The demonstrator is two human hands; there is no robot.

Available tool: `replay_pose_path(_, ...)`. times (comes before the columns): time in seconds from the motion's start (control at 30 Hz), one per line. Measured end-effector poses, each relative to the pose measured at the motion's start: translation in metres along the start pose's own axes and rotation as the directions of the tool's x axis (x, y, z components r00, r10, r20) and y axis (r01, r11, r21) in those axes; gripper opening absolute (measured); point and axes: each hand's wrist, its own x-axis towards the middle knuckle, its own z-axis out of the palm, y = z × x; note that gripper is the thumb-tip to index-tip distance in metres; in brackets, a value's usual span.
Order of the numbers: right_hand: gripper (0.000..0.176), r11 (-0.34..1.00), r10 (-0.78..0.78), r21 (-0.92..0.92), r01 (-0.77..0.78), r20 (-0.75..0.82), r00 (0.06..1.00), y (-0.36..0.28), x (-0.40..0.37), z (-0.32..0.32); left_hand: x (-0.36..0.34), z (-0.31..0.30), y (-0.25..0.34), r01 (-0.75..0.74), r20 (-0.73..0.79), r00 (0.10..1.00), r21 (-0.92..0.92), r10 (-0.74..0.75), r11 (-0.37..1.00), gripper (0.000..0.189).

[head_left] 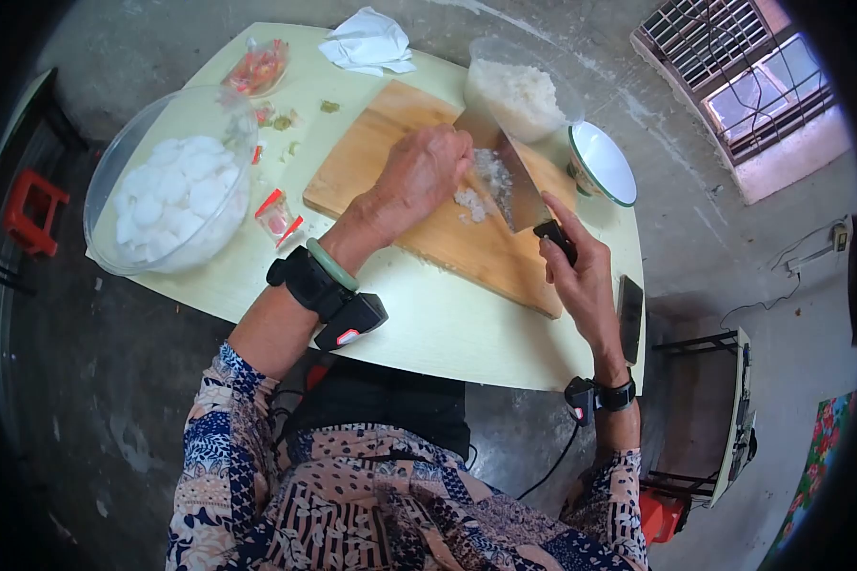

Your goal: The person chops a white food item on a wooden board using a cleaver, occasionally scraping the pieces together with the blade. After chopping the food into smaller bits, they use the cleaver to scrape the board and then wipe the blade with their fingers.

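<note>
My right hand (578,271) grips the black handle of a cleaver (526,195), whose wide blade is tilted above the wooden cutting board (367,143). Chopped white bits (491,173) cling to the blade, and a small heap of chopped white pieces (469,203) lies on the board below it. Close against the blade's far end, my left hand (428,164) is closed with its fingers curled under. Its fingertips are hidden, so whatever they hold cannot be seen.
Left stands a clear bowl (100,214) of white slices. A tub of chopped white food (519,100) and an enamel bowl (603,164) stand behind the board. Red-and-clear wrappers (277,219), a bag of red packets (257,68), a white plastic bag (367,43) and a phone (629,319) share the table.
</note>
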Motion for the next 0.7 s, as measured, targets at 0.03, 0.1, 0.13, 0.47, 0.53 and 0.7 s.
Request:
replay_pose_path(0.03, 0.059, 1.000, -0.002, 0.000, 0.002, -0.002, 1.000, 0.001, 0.000, -0.002, 0.001, -0.001, 0.003, -0.002, -0.001, 1.000, 0.002, 0.002, 1.000, 0.013)
replay_pose_path(0.1, 0.058, 0.889, 0.178, 0.411, -0.201, 0.094, 0.979, 0.004, 0.002, -0.005, 0.001, -0.001, 0.011, 0.059, -0.005, 0.998, -0.002, -0.059, 0.998, 0.012)
replay_pose_path(0.13, 0.058, 0.861, 0.168, 0.474, -0.188, 0.084, 0.982, 0.010, 0.002, -0.003, 0.000, 0.000, 0.012, 0.051, -0.006, 0.999, 0.006, -0.051, 0.999, 0.012)
replay_pose_path(0.47, 0.062, 0.524, 0.287, 0.799, -0.295, 0.160, 0.945, 0.024, -0.011, 0.003, -0.015, 0.018, 0.046, -0.383, 0.172, 0.918, 0.158, 0.357, 0.910, 0.049)
replay_pose_path(0.53, 0.062, 0.510, 0.275, 0.815, -0.276, 0.150, 0.950, 0.028, -0.010, 0.002, -0.023, 0.018, 0.056, -0.388, 0.265, 0.902, 0.150, 0.341, 0.909, 0.067)
replay_pose_path(0.7, 0.063, 0.409, 0.260, 0.880, -0.241, 0.141, 0.955, 0.034, -0.015, 0.004, -0.045, 0.009, 0.064, -0.405, 0.371, 0.874, 0.199, 0.313, 0.893, 0.075)
